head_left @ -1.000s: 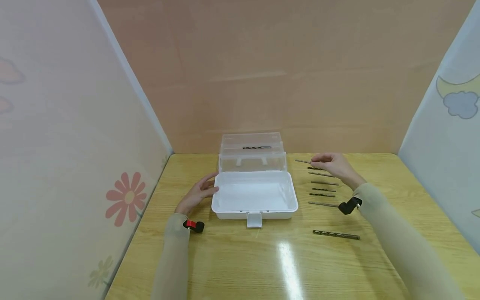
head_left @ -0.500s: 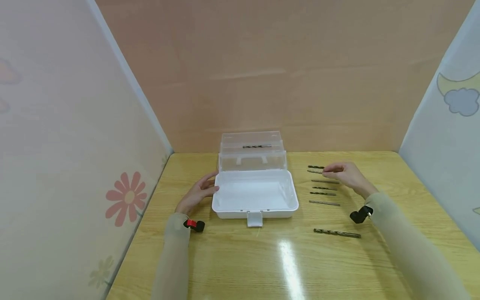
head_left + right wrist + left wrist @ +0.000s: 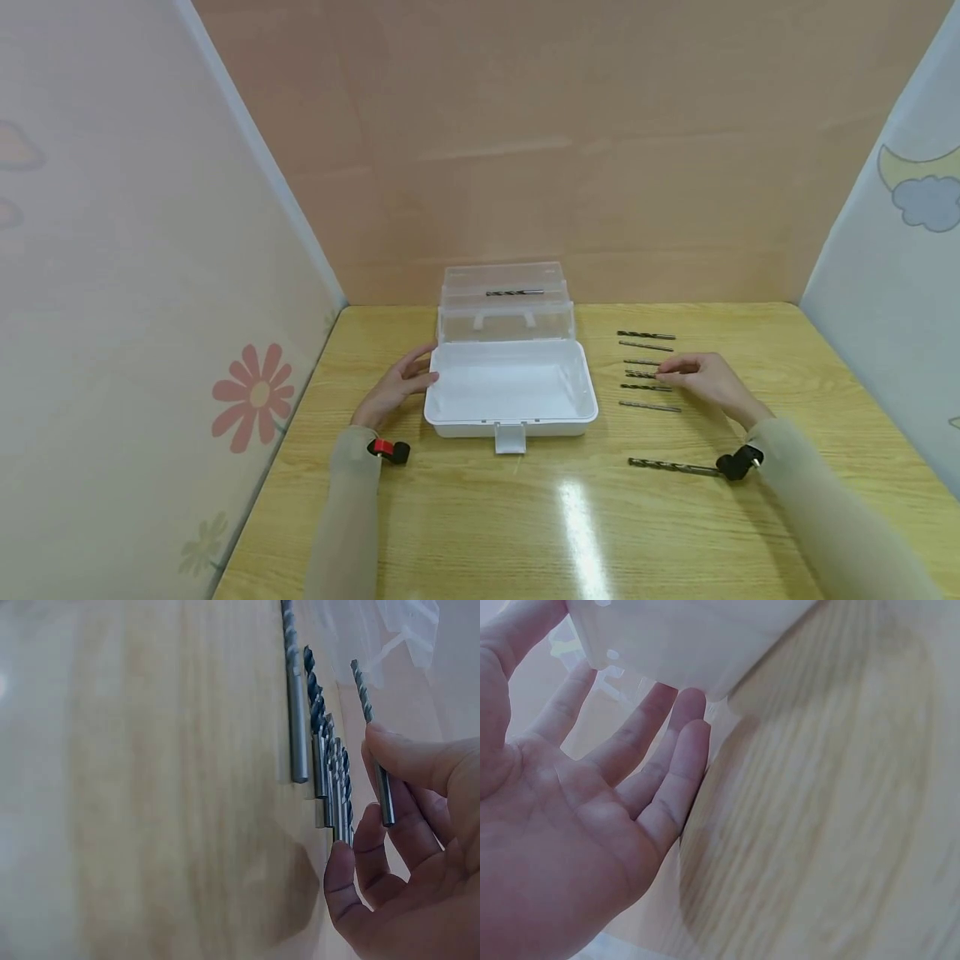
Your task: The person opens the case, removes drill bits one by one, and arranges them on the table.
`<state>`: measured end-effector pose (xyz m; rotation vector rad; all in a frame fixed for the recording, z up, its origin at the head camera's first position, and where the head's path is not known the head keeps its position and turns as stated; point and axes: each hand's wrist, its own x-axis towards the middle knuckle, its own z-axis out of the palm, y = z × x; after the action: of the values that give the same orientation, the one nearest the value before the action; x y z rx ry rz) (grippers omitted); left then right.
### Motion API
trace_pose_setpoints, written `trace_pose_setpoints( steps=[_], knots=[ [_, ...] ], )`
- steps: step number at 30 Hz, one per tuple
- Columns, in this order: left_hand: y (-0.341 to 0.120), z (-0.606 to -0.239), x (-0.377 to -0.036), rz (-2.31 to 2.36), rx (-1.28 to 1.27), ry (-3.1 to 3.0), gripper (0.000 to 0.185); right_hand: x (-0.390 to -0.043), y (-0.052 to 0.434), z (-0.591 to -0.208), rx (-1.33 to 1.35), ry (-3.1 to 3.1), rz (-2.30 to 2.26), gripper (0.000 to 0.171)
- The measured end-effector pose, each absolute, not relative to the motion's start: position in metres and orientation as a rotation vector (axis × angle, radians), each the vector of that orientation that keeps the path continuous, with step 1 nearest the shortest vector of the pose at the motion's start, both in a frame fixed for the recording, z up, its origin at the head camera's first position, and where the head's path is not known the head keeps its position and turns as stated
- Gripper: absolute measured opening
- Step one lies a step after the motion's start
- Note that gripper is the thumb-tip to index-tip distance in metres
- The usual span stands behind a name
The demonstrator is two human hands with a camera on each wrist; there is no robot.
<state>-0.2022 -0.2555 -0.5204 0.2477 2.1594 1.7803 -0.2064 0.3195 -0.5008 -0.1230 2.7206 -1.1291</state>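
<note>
A white plastic box (image 3: pixel 510 431) stands on the table with its clear lid raised at the back. My left hand (image 3: pixel 393 390) rests against the box's left side, thumb at the rim; in the left wrist view its fingers (image 3: pixel 637 742) are extended and touch the wall. My right hand (image 3: pixel 708 382) pinches a thin drill bit (image 3: pixel 362 686) between thumb and fingers, its fluted tip pointing away from the hand. The bit is held just above a row of drill bits (image 3: pixel 649 407) lying on the table right of the box.
A thick drill bit (image 3: pixel 671 466) lies nearer the front, partly below the right wrist camera (image 3: pixel 738 462). Another drill bit (image 3: pixel 514 292) lies in the raised clear lid section (image 3: pixel 457 325). Walls (image 3: pixel 172 208) enclose the table (image 3: pixel 465 525) at left, right and back.
My right hand has carried the thin drill bit from the far end of the row towards the front, over the other bits. The left hand and the box have stayed put.
</note>
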Motion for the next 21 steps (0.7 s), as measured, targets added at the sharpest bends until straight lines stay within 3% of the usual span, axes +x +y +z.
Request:
trace_pose_setpoints(
  steps=[21],
  knots=[
    [-0.255,-0.521,-0.204,1.785,0.207,2.146,0.071,-0.153,0.317,-0.516,-0.204,2.8,-1.097,0.02]
  ],
)
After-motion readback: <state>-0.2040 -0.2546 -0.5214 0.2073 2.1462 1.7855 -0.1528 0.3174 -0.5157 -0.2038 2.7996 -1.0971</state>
